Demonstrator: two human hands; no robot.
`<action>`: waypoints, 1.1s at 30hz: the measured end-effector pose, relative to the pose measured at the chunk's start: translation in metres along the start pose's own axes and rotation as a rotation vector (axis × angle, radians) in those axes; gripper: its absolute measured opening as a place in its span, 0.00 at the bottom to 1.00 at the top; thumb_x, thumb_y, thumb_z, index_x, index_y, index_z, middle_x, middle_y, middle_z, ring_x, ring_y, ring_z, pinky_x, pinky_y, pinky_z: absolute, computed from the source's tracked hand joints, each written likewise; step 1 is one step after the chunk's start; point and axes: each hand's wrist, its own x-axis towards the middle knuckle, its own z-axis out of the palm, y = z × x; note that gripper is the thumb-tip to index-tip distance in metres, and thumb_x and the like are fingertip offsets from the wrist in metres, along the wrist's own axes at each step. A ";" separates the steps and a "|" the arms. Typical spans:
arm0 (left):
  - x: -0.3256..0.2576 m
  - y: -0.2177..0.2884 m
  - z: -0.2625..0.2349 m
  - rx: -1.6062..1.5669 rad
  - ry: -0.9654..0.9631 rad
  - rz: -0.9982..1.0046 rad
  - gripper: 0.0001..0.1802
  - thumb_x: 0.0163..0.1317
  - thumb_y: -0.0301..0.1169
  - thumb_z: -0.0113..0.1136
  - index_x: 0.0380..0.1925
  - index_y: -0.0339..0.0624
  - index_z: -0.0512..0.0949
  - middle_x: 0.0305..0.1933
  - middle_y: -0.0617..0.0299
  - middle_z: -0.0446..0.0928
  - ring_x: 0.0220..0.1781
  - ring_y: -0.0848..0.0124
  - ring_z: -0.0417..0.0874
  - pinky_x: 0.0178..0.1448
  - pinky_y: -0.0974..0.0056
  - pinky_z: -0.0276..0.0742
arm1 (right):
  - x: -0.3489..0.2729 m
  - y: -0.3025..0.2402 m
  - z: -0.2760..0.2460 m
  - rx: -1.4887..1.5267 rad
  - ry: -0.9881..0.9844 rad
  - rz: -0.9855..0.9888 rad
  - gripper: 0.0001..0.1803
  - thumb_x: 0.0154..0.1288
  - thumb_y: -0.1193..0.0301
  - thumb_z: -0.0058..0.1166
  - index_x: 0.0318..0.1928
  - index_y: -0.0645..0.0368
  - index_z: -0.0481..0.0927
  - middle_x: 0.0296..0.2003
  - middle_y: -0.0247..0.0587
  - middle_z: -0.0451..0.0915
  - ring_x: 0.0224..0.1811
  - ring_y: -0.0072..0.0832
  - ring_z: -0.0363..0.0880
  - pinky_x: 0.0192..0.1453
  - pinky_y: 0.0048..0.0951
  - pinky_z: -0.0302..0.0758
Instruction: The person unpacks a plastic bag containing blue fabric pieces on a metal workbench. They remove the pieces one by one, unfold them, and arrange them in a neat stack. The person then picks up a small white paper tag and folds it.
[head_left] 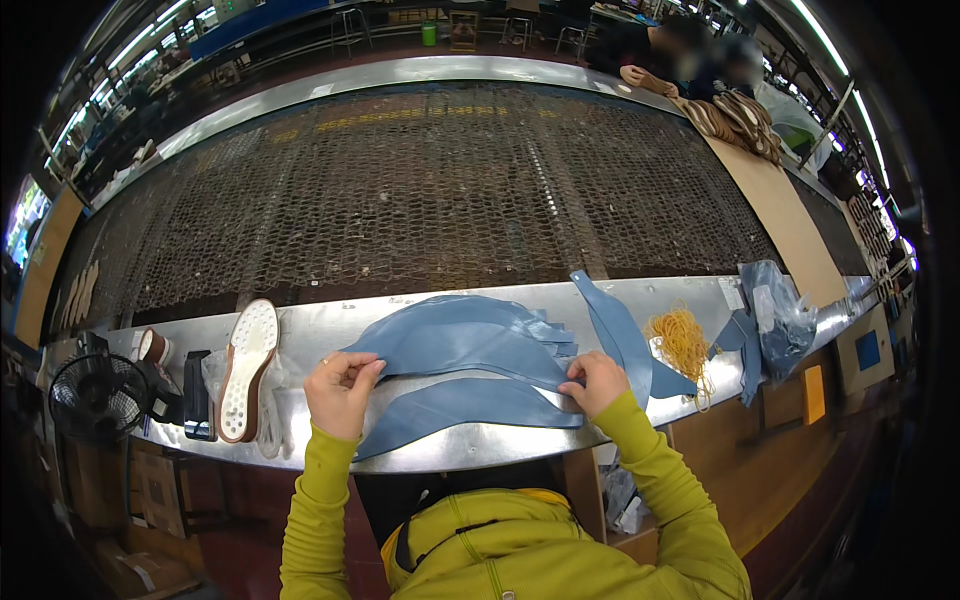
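A stack of curved blue leather pieces [465, 340] lies on the metal shelf [330, 325] in front of me. My left hand [340, 392] pinches the left end of the stack. Its right end is pinched by my right hand [597, 381]. One more curved blue piece [465, 408] lies flat on the shelf just below the stack, between my hands. Both my sleeves are yellow-green.
A shoe with a white dotted sole [246, 368] stands at the left beside a small black fan [97, 396]. More blue pieces [620, 335], a bunch of yellow rubber bands [682, 343] and a plastic bag [775, 315] lie at the right. A wide mesh conveyor [440, 190] runs behind; people work beyond it.
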 end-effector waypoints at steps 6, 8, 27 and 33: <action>0.002 0.009 0.000 0.039 -0.056 0.059 0.05 0.55 0.19 0.65 0.32 0.30 0.82 0.29 0.63 0.78 0.26 0.78 0.80 0.32 0.75 0.76 | 0.001 0.010 -0.012 0.253 -0.002 0.104 0.09 0.49 0.70 0.67 0.28 0.60 0.83 0.23 0.40 0.81 0.27 0.36 0.80 0.35 0.33 0.76; 0.002 0.009 0.000 -0.021 -0.039 0.021 0.04 0.54 0.20 0.66 0.31 0.32 0.83 0.28 0.61 0.79 0.25 0.77 0.80 0.31 0.74 0.76 | 0.002 0.017 -0.015 0.367 -0.039 0.143 0.09 0.49 0.70 0.68 0.29 0.61 0.84 0.22 0.41 0.82 0.25 0.35 0.81 0.33 0.32 0.76; -0.018 0.012 -0.025 -0.105 0.147 0.062 0.04 0.56 0.20 0.64 0.32 0.31 0.81 0.28 0.62 0.77 0.26 0.77 0.80 0.32 0.74 0.76 | -0.002 -0.005 -0.036 0.350 -0.065 0.056 0.09 0.53 0.74 0.65 0.34 0.64 0.84 0.24 0.43 0.83 0.26 0.26 0.80 0.34 0.26 0.76; -0.069 -0.004 -0.060 -0.035 -0.048 -0.417 0.09 0.57 0.23 0.64 0.37 0.29 0.80 0.24 0.62 0.79 0.22 0.79 0.78 0.26 0.74 0.72 | -0.014 -0.014 -0.037 0.463 -0.367 0.211 0.07 0.55 0.75 0.65 0.35 0.65 0.85 0.23 0.36 0.81 0.24 0.15 0.75 0.30 0.20 0.72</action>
